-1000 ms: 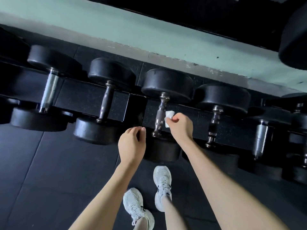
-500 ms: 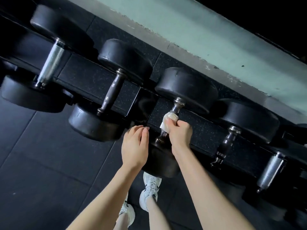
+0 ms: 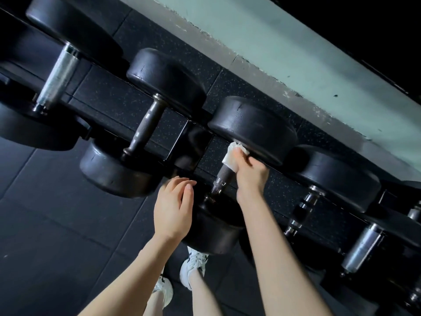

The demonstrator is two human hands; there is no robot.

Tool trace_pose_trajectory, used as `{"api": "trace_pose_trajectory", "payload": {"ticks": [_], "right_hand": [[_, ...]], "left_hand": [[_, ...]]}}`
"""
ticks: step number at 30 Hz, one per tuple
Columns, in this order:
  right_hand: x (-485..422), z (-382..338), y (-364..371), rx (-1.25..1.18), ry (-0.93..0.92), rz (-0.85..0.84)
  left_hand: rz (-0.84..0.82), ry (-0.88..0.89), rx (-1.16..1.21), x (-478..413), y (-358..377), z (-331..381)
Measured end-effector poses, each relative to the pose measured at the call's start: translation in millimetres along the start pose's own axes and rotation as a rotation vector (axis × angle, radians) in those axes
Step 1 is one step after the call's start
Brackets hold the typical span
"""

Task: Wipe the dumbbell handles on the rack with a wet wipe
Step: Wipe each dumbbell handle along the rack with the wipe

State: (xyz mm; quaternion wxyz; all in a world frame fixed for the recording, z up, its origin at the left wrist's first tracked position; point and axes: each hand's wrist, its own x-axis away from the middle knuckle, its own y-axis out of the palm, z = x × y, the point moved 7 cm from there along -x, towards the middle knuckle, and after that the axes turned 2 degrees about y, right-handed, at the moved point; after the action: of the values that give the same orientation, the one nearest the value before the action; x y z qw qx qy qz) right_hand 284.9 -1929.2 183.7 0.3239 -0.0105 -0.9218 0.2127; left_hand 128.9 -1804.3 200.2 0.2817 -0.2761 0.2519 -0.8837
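Observation:
A row of black dumbbells lies across a low black rack (image 3: 136,106). My right hand (image 3: 249,176) grips a white wet wipe (image 3: 232,155) wrapped round the far end of the middle dumbbell's dark handle (image 3: 222,176), close under its far head (image 3: 252,128). My left hand (image 3: 173,207) hovers with loosely curled fingers just left of that handle, above the near head (image 3: 211,231), holding nothing. Left of it are a dumbbell with a dark knurled handle (image 3: 147,126) and one with a silver handle (image 3: 57,80).
More dumbbells with chrome handles (image 3: 300,208) (image 3: 362,249) continue to the right. A pale green wall base (image 3: 296,62) runs behind the rack. Black rubber floor tiles (image 3: 57,236) spread to the left. My white trainers (image 3: 193,263) stand below the rack.
My right hand has slid the wipe up the handle from its middle to the far head. The view has tilted and moved closer. My left hand stays beside the handle.

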Motion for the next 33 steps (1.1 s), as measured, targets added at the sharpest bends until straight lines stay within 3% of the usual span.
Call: {"api": "trace_pose_trajectory", "payload": {"ticks": [4,7,10,15,18,21,27,30,33], "right_hand": [[-12.5,14.8,4.9,-0.343,0.274,-0.339],[-11.7,14.9,6.8,-0.399,0.296,-0.377],[-10.8,10.6,4.2,-0.327,0.209,-0.297],[-1.4,-13.1,0.5,0.194,-0.117,0.151],[13.8,-26.6,5.3,0.370,-0.172,0.244],[1.3,-20.2,3.2,0.318,-0.171,0.128],[-16.8,14.6,6.4,-0.291,0.173,-0.322],[-17.9,23.5,13.8,-0.436,0.301,-0.395],[-15.7,26.0,16.9,-0.442,0.316,-0.396]], "left_hand": [[0.004,-0.006,-0.024,1.0,0.5,0.0],[0.004,-0.005,-0.020,0.8,0.8,-0.2],[0.011,-0.004,-0.019,1.1,-1.1,1.7],[0.003,-0.011,-0.035,1.9,-1.7,3.1],[0.000,-0.002,-0.047,2.0,-1.7,3.7],[-0.018,-0.012,-0.053,1.5,0.8,2.1],[-0.013,-0.014,-0.053,0.8,0.9,0.6],[-0.010,0.001,-0.051,0.4,1.0,0.3],[-0.009,-0.001,-0.046,0.7,0.9,0.1]]}}
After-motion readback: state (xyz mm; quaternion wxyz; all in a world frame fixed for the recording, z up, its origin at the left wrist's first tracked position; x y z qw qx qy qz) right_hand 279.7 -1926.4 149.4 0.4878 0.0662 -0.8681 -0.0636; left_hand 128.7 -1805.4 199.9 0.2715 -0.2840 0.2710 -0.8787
